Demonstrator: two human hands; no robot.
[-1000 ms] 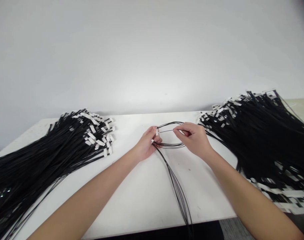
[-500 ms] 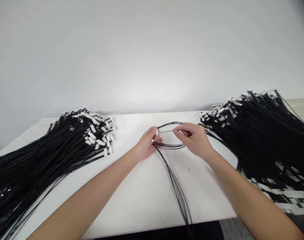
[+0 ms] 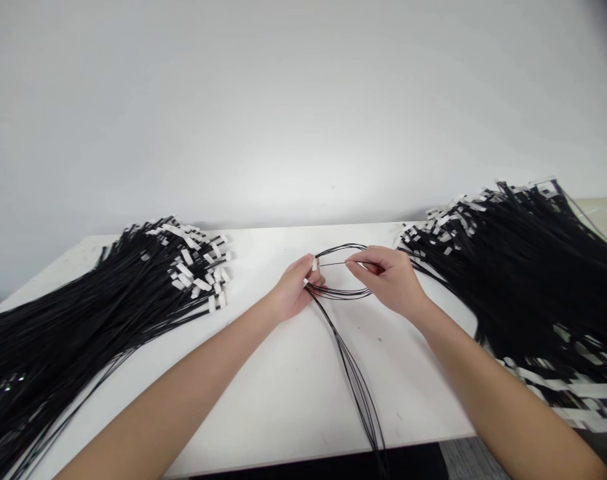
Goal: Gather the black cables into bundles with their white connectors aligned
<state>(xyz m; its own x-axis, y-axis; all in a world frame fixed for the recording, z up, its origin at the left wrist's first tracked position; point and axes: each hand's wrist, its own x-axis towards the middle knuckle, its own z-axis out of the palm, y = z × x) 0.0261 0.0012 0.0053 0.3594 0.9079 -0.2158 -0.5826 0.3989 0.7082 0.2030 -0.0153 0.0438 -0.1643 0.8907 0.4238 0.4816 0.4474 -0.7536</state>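
Note:
My left hand is closed on a looped bundle of thin black cables, above the middle of the table. Small white tags or connectors show at its thumb and fingers. My right hand pinches a single thin black strand that runs taut across the loop to the left hand. The loop's right side passes behind the right hand, so that part is hidden. From below the left hand, loose cable tails hang down over the table's front edge.
A large pile of black cables with white ends lies at the left. Another big pile covers the right side, white labels at both its ends. The white table meets a pale wall at the back.
Both hands keep almost the same place and grip. The whole view has shifted very slightly; the cable loop looks unchanged.

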